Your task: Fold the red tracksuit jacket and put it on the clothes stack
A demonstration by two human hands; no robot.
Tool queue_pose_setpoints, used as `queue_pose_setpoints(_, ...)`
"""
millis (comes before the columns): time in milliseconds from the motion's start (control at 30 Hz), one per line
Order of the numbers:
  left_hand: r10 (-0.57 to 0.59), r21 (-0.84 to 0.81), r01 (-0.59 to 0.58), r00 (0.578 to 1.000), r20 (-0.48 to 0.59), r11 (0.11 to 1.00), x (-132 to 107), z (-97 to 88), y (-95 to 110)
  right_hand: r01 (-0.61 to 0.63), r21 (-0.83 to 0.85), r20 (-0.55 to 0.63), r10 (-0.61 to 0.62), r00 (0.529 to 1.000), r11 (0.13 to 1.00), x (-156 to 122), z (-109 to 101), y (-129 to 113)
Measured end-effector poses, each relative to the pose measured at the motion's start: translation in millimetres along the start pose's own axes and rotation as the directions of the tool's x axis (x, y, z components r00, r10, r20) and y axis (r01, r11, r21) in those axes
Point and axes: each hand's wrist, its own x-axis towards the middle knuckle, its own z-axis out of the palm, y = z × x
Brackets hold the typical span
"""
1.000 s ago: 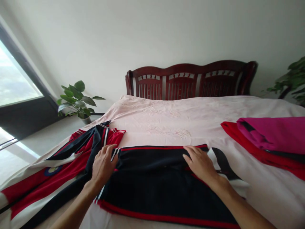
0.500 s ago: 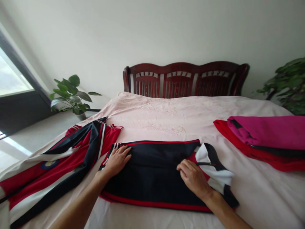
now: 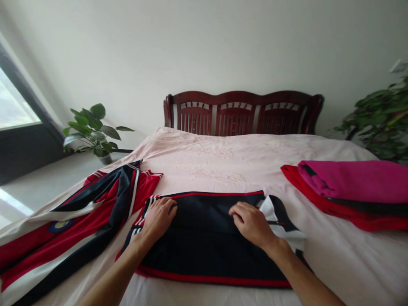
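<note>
A navy jacket (image 3: pixel 204 238) with red edging lies folded lengthwise across the bed in front of me. Its striped ribbed end is at the left, and a white, black-marked part shows at the right. My left hand (image 3: pixel 159 214) is closed, fingers curled over the cloth at the ribbed end. Toward the other end, my right hand (image 3: pixel 250 223) is closed with its fingertips bunched on the top layer; the fingertips are partly hidden. A second jacket (image 3: pixel 92 225) in red, white and navy is spread out to the left, with a round badge on it.
A pink bedspread (image 3: pixel 197 157) covers the bed. Folded magenta cloth (image 3: pixel 353 180) lies on red cloth (image 3: pixel 341 214) at the right. Beyond is a dark wooden headboard (image 3: pixel 244 114). Potted plants stand at left (image 3: pixel 95 127) and right (image 3: pixel 382 119).
My right hand has moved slightly left and up across the jacket. My left hand's fingers have curled more, and more of the ribbed end shows at the left. The view has shifted slightly.
</note>
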Motion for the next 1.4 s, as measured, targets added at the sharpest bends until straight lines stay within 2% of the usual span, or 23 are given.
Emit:
queue_pose_setpoints(100, 0.002, 0.061, 0.002, 0.998, -0.057, 0.998, 13.2, 14.1, 8.2, -0.131, -0.046, -0.141, 0.123, 0.982, 0.99, 44.5, 9.8, 3.9)
queue_pose_setpoints(200, -0.038, 0.179, 0.046, 0.998, -0.046, 0.983, 14.2, 31.5, 2.0, -0.302, -0.217, -0.116, 0.283, 0.952, 0.928, 64.0, 30.4, 24.8)
queue_pose_setpoints(233, -0.052, 0.209, 0.056, 0.998, -0.025, 0.976, 12.2, 36.5, -2.3, -0.374, -0.275, -0.07, 0.369, 0.927, 0.886, 62.2, 38.0, 34.4)
queue_pose_setpoints(300, -0.062, 0.247, 0.057, 0.998, 0.014, 0.967, 7.0, 44.2, -11.4, -0.496, -0.368, 0.02, 0.54, 0.842, 0.786, 48.8, 52.2, 54.3)
queue_pose_setpoints(367, -0.041, 0.257, 0.033, 0.999, 0.028, 0.966, 3.0, 48.5, -18.0, -0.555, -0.424, 0.051, 0.631, 0.774, 0.716, 30.3, 63.2, 71.8)
queue_pose_setpoints(400, -0.027, 0.252, 0.018, 0.999, 0.029, 0.968, 1.8, 49.7, -19.7, -0.56, -0.439, 0.045, 0.64, 0.767, 0.703, 22.3, 66.8, 78.5)
queue_pose_setpoints(467, -0.007, 0.236, 0.001, 1.0, 0.024, 0.972, 1.3, 50.6, -20.5, -0.556, -0.458, 0.034, 0.638, 0.769, 0.694, 13.0, 69.1, 86.9)
queue_pose_setpoints(533, -0.007, 0.226, 0.003, 1.0, 0.016, 0.974, 1.7, 50.4, -18.7, -0.557, -0.467, 0.078, 0.659, 0.748, 0.687, 14.7, 64.3, 88.7)
queue_pose_setpoints(600, -0.015, 0.234, 0.01, 1.0, 0.018, 0.972, 1.9, 49.5, -15.7, -0.58, -0.464, 0.154, 0.705, 0.692, 0.67, 25.8, 54.4, 84.1)
queue_pose_setpoints(667, -0.023, 0.252, 0.014, 0.999, 0.034, 0.968, 1.6, 48.4, -12.8, -0.624, -0.451, 0.172, 0.748, 0.641, 0.638, 42.1, 44.5, 72.6)
queue_pose_setpoints(700, -0.026, 0.261, 0.014, 0.999, 0.044, 0.965, 1.5, 47.9, -11.8, -0.633, -0.44, 0.148, 0.747, 0.648, 0.637, 50.1, 41.4, 64.0)
queue_pose_setpoints(733, -0.028, 0.266, 0.013, 0.998, 0.054, 0.964, 1.5, 47.5, -11.1, -0.623, -0.427, 0.105, 0.72, 0.686, 0.655, 57.0, 40.5, 53.9)
queue_pose_setpoints(800, -0.031, 0.264, 0.012, 0.997, 0.065, 0.964, 1.7, 47.2, -10.9, -0.534, -0.404, 0.021, 0.591, 0.806, 0.742, 63.9, 45.9, 31.0)
queue_pose_setpoints(833, -0.031, 0.259, 0.013, 0.997, 0.067, 0.966, 1.8, 47.3, -11.1, -0.467, -0.396, 0.011, 0.513, 0.858, 0.791, 63.0, 52.1, 20.0)
queue_pose_setpoints(900, -0.031, 0.252, 0.013, 0.997, 0.068, 0.968, 1.6, 48.1, -12.2, -0.376, -0.383, 0.047, 0.424, 0.904, 0.844, 53.6, 68.6, 3.0)
queue_pose_setpoints(1000, -0.044, 0.243, 0.027, 0.997, 0.065, 0.97, 0.0, 50.4, -13.7, -0.353, -0.391, 0.125, 0.429, 0.895, 0.85, 32.1, 91.0, -4.7)
queue_pose_setpoints(1067, -0.056, 0.223, 0.04, 0.996, 0.066, 0.974, -1.5, 52.0, -13.9, -0.361, -0.407, 0.133, 0.445, 0.886, 0.839, 22.7, 97.4, -1.6)
queue_pose_setpoints(1133, -0.065, 0.161, 0.055, 0.996, 0.061, 0.985, -2.9, 52.7, -13.3, -0.366, -0.415, 0.136, 0.454, 0.88, 0.833, 19.9, 97.5, 2.0)
queue_pose_setpoints(1233, -0.069, -0.018, 0.07, 0.997, 0.042, 0.997, -3.3, 49.6, -11.8, -0.382, -0.397, 0.143, 0.467, 0.872, 0.834, 22.7, 93.8, 3.1)
queue_pose_setpoints(1333, -0.059, -0.143, 0.063, 0.998, 0.032, 0.988, -1.0, 38.1, -15.6, -0.397, -0.376, 0.148, 0.477, 0.866, 0.837, 24.6, 92.7, 1.1)
queue_pose_setpoints(1400, -0.06, -0.205, 0.064, 0.998, 0.024, 0.977, 1.0, 25.2, -25.7, -0.396, -0.379, 0.14, 0.475, 0.869, 0.836, 23.7, 93.3, 0.6)
